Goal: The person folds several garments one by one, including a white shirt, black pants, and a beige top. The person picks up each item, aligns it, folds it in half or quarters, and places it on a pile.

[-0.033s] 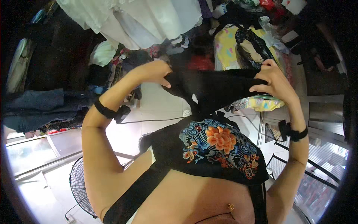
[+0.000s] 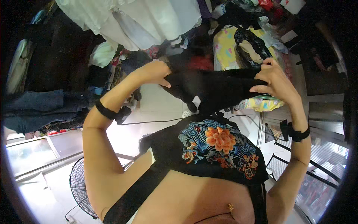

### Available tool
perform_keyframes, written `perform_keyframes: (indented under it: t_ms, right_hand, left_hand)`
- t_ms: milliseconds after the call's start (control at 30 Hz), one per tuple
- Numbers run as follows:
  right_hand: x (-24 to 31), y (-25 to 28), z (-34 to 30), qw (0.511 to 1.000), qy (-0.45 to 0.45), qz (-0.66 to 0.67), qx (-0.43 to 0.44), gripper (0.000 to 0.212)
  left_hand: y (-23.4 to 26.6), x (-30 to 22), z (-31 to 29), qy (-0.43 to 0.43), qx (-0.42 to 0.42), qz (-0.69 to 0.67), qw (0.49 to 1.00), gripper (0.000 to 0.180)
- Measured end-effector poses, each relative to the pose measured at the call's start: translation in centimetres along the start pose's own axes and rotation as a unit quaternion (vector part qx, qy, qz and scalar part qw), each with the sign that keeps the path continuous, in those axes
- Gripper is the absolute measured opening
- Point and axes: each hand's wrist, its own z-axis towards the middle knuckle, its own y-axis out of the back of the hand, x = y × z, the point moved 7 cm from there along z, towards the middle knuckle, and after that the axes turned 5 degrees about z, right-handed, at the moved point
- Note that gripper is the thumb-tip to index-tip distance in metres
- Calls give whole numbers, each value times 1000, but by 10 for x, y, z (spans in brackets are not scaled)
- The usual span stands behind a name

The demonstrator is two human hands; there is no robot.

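A black cloth garment [image 2: 220,87] is stretched out in the air between my two hands, in front of my body. My left hand [image 2: 156,73] grips its left end, with the thumb pressed against the fabric. At the other end, my right hand [image 2: 273,80] pinches the upper right edge between thumb and fingers. A small white tag [image 2: 196,100] shows on the lower left part of the cloth. The garment's kind cannot be made out.
White garments [image 2: 149,22] hang at the top. Dark jeans [image 2: 35,106] lie at the left. Behind my right hand are a yellow patterned cloth [image 2: 225,46] and a black plastic bag [image 2: 242,35]. A fan [image 2: 80,186] stands low left, and a cable [image 2: 156,121] crosses behind me.
The white tag on the black cloth shows more of its face and sits slightly further right. Both hands keep their hold, almost unmoved.
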Motion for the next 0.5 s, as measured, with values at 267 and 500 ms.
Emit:
perform_keyframes:
  t_ms: [267,500]
  right_hand:
    - [3,75,-18,958,33,-231,-165,24]
    - [-51,104,-31,955,-175,3,-240,23]
  left_hand:
    - [90,17,-44,16,-502,69,862,30]
    - [152,27,-64,51,-492,183,850,22]
